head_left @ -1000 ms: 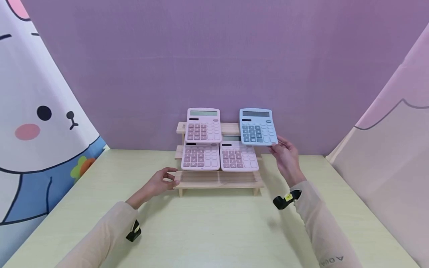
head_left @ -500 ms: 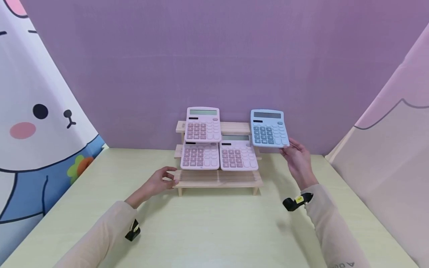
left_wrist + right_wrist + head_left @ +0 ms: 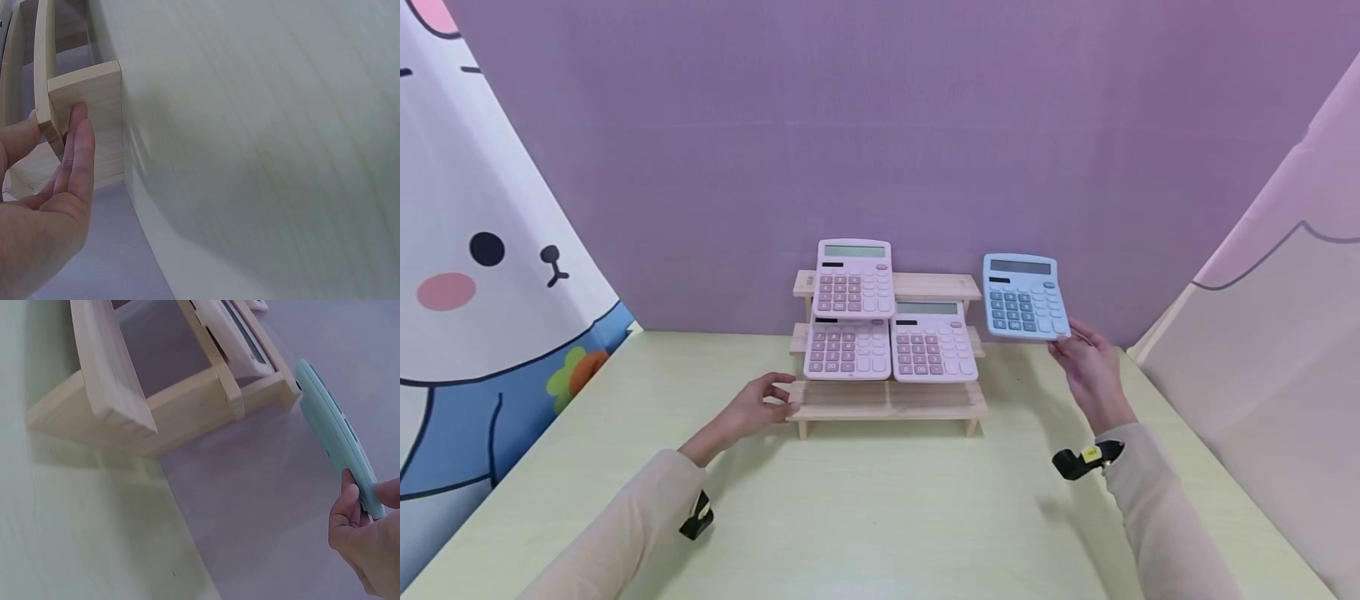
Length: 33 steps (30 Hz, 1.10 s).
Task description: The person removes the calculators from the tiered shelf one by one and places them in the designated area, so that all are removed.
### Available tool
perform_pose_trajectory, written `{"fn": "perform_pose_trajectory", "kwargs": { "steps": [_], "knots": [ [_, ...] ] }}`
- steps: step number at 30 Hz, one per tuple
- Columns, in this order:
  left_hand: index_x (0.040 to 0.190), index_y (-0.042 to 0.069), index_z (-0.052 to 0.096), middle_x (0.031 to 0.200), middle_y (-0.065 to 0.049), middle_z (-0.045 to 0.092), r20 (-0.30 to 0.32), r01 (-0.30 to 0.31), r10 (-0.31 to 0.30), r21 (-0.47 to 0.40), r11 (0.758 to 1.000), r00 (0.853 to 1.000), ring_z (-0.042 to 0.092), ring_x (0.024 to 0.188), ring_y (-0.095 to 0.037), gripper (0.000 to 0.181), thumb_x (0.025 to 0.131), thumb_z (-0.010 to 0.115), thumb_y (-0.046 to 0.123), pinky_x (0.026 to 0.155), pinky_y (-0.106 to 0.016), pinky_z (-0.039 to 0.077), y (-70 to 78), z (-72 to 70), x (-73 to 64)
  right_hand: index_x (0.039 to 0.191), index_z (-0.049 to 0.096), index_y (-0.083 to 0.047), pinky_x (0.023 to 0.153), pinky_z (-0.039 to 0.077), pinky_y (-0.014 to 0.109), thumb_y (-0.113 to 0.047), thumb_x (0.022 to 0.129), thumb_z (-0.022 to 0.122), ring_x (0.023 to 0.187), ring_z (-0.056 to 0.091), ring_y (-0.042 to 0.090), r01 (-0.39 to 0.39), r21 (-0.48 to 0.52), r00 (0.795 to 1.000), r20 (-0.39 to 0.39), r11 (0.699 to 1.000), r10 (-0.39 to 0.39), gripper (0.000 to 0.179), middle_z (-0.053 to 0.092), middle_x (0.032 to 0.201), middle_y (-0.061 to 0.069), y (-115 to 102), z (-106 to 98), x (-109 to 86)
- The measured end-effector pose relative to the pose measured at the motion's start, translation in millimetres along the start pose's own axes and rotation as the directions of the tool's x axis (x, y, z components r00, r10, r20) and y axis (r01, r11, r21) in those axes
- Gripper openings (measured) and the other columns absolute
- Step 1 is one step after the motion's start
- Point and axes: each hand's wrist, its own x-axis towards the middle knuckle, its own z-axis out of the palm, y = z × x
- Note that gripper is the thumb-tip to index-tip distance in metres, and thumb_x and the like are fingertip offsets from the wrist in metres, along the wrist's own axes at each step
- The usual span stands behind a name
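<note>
A blue calculator [image 3: 1024, 297] is held up to the right of the wooden tiered stand [image 3: 887, 402], pinched at its lower right corner by my right hand [image 3: 1092, 372]. In the right wrist view, the thumb and fingers grip the edge of the calculator [image 3: 337, 434], which is in the air beside the stand. My left hand [image 3: 756, 408] holds the left end of the lowest shelf; in the left wrist view, thumb above and fingers [image 3: 78, 153] beneath pinch the board. One pink calculator [image 3: 853, 279] leans on the top tier, and two more pink calculators [image 3: 934, 343] stand side by side below it.
The stand rests on a pale wood-grain table [image 3: 880, 517]. Behind it rises a purple backdrop [image 3: 880, 125]. A cartoon-printed cloth [image 3: 490, 350] hangs at the left and a pink and cream one [image 3: 1292, 350] at the right.
My right hand has carried the blue calculator rightward and slightly down, away from the top tier, baring that tier's right end. The left hand keeps its hold on the lowest shelf.
</note>
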Motion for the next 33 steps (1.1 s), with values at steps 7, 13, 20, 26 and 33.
{"fn": "perform_pose_trajectory", "kwargs": {
  "steps": [7, 13, 20, 26, 33],
  "knots": [
    [0.133, -0.007, 0.033, 0.107, -0.025, 0.053, 0.007, -0.019, 0.019, -0.019, 1.000, 1.000, 0.063, 0.094, -0.026, 0.056, 0.087, 0.060, 0.008, 0.080, -0.037, 0.057, -0.8, -0.7, -0.5, 0.109, 0.047, -0.002, 0.070, 0.056, 0.023, 0.018, 0.085, 0.044, 0.077, 0.063, 0.015, -0.001, -0.015, 1.000, 0.013, 1.000, 0.001, 0.031, 0.065, 0.088, 0.008, 2, -10, -0.6],
    [0.133, -0.007, 0.033, 0.108, -0.025, 0.053, 0.008, -0.019, 0.019, -0.016, 1.000, 1.000, 0.063, 0.095, -0.027, 0.056, 0.087, 0.060, 0.008, 0.079, -0.034, 0.058, -0.8, -0.7, -0.4, 0.110, 0.045, -0.001, 0.070, 0.056, 0.022, 0.018, 0.085, 0.043, 0.076, 0.063, 0.014, -0.029, -0.046, 1.000, 0.000, 0.999, 0.029, 0.031, 0.066, 0.086, 0.007, 6, -18, -1.7],
    [0.133, -0.007, 0.034, 0.107, -0.024, 0.053, 0.005, -0.013, 0.014, -0.012, 1.000, 1.000, 0.063, 0.094, -0.026, 0.055, 0.087, 0.060, 0.007, 0.078, -0.034, 0.058, -0.8, -0.4, 0.0, 0.113, 0.040, -0.002, 0.071, 0.056, 0.021, 0.017, 0.086, 0.044, 0.077, 0.063, 0.013, -0.062, -0.096, 0.998, -0.018, 0.993, 0.060, 0.033, 0.066, 0.086, 0.005, 14, -28, -4.0],
    [0.133, -0.007, 0.034, 0.106, -0.024, 0.053, 0.002, -0.008, 0.008, -0.006, 1.000, 1.000, 0.062, 0.093, -0.025, 0.055, 0.087, 0.060, 0.008, 0.078, -0.034, 0.058, 0.3, -0.5, -0.9, 0.113, 0.045, -0.004, 0.072, 0.054, 0.020, 0.015, 0.087, 0.044, 0.081, 0.062, 0.012, -0.096, -0.142, 0.995, -0.048, 0.985, 0.090, 0.032, 0.065, 0.089, 0.004, 21, -35, -5.3],
    [0.133, -0.004, 0.035, 0.108, -0.023, 0.054, -0.012, 0.014, -0.014, 0.013, 1.000, 1.000, 0.062, 0.090, -0.021, 0.054, 0.087, 0.061, 0.009, 0.077, -0.031, 0.058, 0.7, -0.8, -0.5, 0.114, 0.044, -0.002, 0.071, 0.054, 0.019, 0.015, 0.087, 0.044, 0.077, 0.062, 0.011, -0.123, -0.162, 0.991, -0.067, 0.979, 0.114, 0.032, 0.066, 0.085, 0.003, 30, -43, -6.7]
  ]
}}
